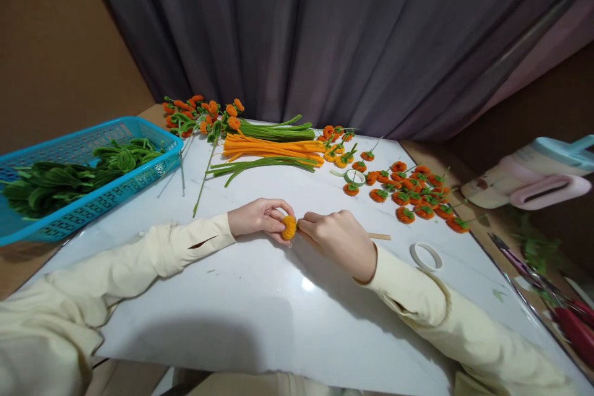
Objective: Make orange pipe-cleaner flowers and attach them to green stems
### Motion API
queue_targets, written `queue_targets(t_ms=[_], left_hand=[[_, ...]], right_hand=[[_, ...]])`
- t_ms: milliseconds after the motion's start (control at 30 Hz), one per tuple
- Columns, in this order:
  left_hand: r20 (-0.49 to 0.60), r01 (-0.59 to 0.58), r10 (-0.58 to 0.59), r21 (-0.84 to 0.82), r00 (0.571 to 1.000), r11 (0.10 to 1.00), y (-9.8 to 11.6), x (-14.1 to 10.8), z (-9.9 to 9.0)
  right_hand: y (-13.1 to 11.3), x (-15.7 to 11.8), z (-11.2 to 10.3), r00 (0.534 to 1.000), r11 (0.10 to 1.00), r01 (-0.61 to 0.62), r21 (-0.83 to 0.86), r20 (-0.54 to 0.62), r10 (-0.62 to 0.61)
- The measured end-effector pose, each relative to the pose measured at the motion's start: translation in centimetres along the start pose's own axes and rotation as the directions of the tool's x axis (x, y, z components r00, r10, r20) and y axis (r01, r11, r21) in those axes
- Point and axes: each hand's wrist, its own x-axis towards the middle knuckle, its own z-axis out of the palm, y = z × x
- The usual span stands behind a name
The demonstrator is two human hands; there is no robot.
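A small yellow-orange pipe-cleaner pumpkin [289,228] is pinched between the thumb and fingers of my left hand [260,218], just above the white tabletop. On its right side, my right hand [338,240] is closed with the fingertips pressed together against the pumpkin's end. What those fingertips grip is hidden by the fingers. A thin tan stick [379,236] lies on the table behind my right hand. Beyond both hands, orange pipe cleaners [271,148] lie in a bundle between green pipe cleaners [278,131] and a looser green bunch [260,166].
Finished orange pumpkins [413,189] cluster at the right, near a green tape roll [355,177] and a white tape ring [426,257]. A blue basket [93,198] of green leaves stands left. Stemmed orange pieces [195,114] lie at the back. A tumbler [529,173] and pliers [520,263] sit right.
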Motion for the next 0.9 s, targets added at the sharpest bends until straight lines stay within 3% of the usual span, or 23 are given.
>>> queue_targets(t_ms=[167, 300, 433, 500, 600, 767, 833, 900], left_hand=[[0.007, -0.012, 0.011, 0.153, 1.0, 0.988, 0.1, -0.1, 0.4], [0.051, -0.06, 0.043, 0.406, 0.998, 0.912, 1.1, -0.6, 0.9], [0.154, -0.209, 0.141, 0.765, 0.978, 0.61, 2.7, -1.3, 1.7], [0.21, -0.264, 0.166, 0.847, 0.964, 0.462, 3.2, -1.7, 2.1], [0.268, -0.311, 0.165, 0.882, 0.949, 0.354, 3.6, -2.1, 2.6], [0.318, -0.341, 0.124, 0.856, 0.94, 0.389, 3.7, -2.2, 2.9], [0.301, -0.316, 0.108, 0.829, 0.948, 0.461, 3.6, -2.0, 2.6], [0.254, -0.252, 0.083, 0.76, 0.964, 0.599, 3.3, -1.7, 1.8]], right_hand=[[0.4, 0.2, 0.1, 1.0, 0.996, 0.026, 0.083, 0.003, -0.027], [0.5, 0.3, 0.2, 0.999, 0.98, 0.044, 0.193, 0.013, -0.047], [0.6, 0.3, 0.1, 0.997, 0.952, 0.062, 0.299, 0.029, -0.074], [0.6, 0.3, 0.0, 0.996, 0.936, 0.067, 0.346, 0.036, -0.085], [0.7, 0.3, 0.0, 0.992, 0.901, 0.089, 0.425, 0.039, -0.117], [1.4, 0.8, 0.6, 0.971, 0.779, 0.15, 0.609, 0.056, -0.231], [2.3, 1.1, 0.9, 0.962, 0.741, 0.161, 0.652, 0.063, -0.265], [3.6, 1.3, 0.6, 0.966, 0.746, 0.178, 0.642, 0.03, -0.256]])
